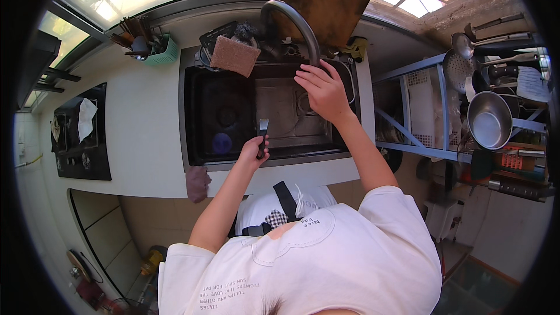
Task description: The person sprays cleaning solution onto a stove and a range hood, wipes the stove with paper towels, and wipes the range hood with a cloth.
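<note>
My left hand grips the black handle of a scraper with a flat metal blade. The blade points away from me, over the front middle of a dark double-bowl sink. My right hand is at the end of the curved grey faucet spout, with fingers on both sides of it. The fingers hide the spout's tip. In the left bowl, near its front edge, lies a round blue object. A drain shows in the right bowl, partly behind my right hand.
A brown sponge sits at the sink's back edge, near a steel-wool scourer. Behind the faucet leans a wooden cutting board. A green utensil basket, a cooktop, a purple cloth and a blue rack surround the sink.
</note>
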